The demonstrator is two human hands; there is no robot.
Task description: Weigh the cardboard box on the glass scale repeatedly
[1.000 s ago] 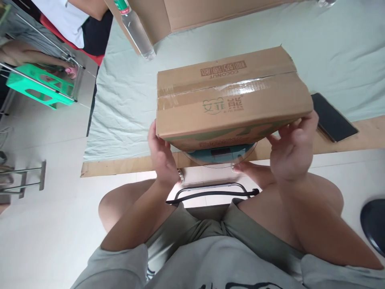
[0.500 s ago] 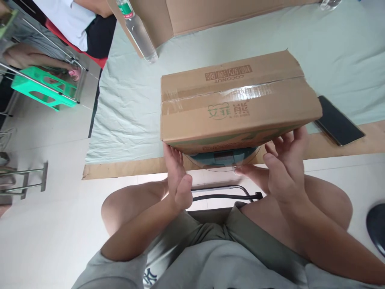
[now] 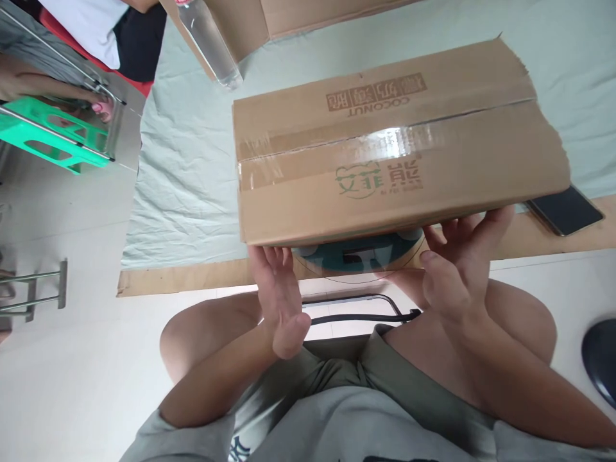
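Cardboard box (image 3: 385, 154): hidden on its underside
Left hand (image 3: 279, 298): hidden at the fingertips under the box's lower edge
Right hand (image 3: 457, 273): likewise hidden at the fingertips, right of centre
Round disc (image 3: 327, 256): mostly covered by the box, centre
Phone (image 3: 568, 212): covered at one corner, right side
Bottle (image 3: 206, 42): cropped by the top edge, upper left
Green stool (image 3: 33, 108): cropped by the left edge
Black round object (image 3: 601, 359): cropped by the right edge; unidentifiable

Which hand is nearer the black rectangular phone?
The right hand; the left hand is farther away, near the left end of the brown rectangular cardboard box.
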